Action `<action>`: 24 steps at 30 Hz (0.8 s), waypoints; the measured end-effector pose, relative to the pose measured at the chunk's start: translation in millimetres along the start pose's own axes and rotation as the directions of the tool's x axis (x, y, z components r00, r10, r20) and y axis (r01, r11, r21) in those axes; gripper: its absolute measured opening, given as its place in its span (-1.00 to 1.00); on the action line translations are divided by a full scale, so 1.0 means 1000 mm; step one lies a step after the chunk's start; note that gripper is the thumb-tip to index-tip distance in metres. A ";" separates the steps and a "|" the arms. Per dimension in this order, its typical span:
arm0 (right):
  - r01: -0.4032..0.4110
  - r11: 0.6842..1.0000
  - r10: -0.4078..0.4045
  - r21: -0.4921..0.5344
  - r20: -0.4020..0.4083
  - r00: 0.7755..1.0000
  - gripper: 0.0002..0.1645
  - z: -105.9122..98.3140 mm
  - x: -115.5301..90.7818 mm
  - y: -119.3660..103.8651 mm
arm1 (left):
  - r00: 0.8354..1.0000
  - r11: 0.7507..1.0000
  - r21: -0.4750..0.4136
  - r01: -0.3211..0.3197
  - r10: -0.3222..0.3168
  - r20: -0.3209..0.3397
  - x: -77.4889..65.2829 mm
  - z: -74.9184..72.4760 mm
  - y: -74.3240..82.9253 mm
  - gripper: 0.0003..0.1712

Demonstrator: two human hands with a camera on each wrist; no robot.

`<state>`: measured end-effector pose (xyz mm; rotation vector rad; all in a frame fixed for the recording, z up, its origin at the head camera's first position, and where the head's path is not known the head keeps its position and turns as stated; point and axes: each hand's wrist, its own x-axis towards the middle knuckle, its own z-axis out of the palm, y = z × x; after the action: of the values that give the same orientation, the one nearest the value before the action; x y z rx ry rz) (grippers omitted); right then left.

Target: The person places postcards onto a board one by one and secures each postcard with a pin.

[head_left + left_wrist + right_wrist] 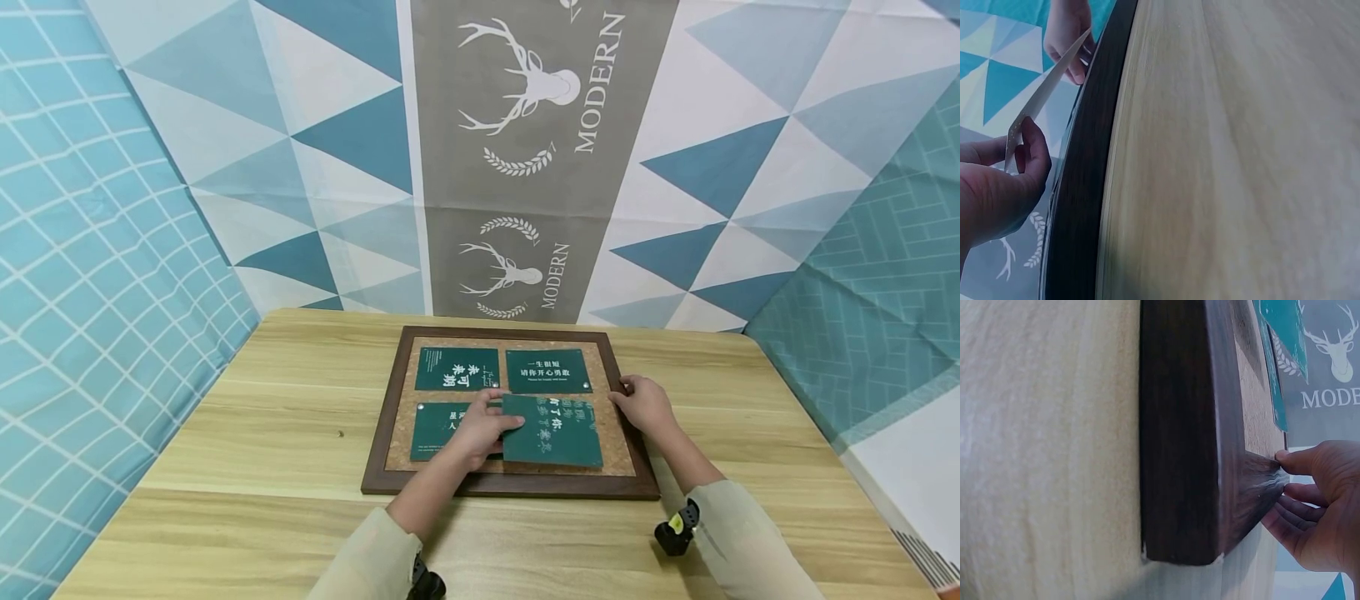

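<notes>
A cork board (622, 454) in a dark brown wooden frame lies flat on the table. My left hand (480, 429) pinches a green card (551, 442) with white writing by its left edge, thumb on top. In the left wrist view the card (1047, 87) slants upward, away from the board. Three other green cards lie on the cork: upper left (453, 368), upper right (547, 372) and lower left (435, 433), the last partly behind my left hand. My right hand (648, 408) grips the frame's right border, thumb above and fingers along the outer side in the right wrist view.
The light wood table (285, 417) extends around the board. A patterned cloth backdrop (517, 167) with deer heads stands behind, and blue tiled-print cloth (97, 275) hangs at the left. Small silver pins (586, 385) sit at corners of the cards.
</notes>
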<state>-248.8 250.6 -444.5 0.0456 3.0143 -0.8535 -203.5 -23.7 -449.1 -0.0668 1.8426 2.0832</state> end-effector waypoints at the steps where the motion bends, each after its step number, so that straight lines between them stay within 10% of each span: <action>1: 0.000 1.000 0.000 0.000 0.000 1.000 -0.42 0.000 0.000 0.000 | 1.000 1.000 -0.002 0.002 -0.002 0.000 0.001 0.001 0.000 -0.35; 24: 0.000 1.000 0.000 -0.003 0.002 1.000 -0.42 0.000 0.000 0.002 | 0.999 0.997 0.082 -0.012 0.015 -0.033 0.009 0.013 -0.004 -0.37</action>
<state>-248.6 252.0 -445.8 0.0444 3.0134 -0.8482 -207.8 -8.9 -453.4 -0.0692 1.9511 2.0250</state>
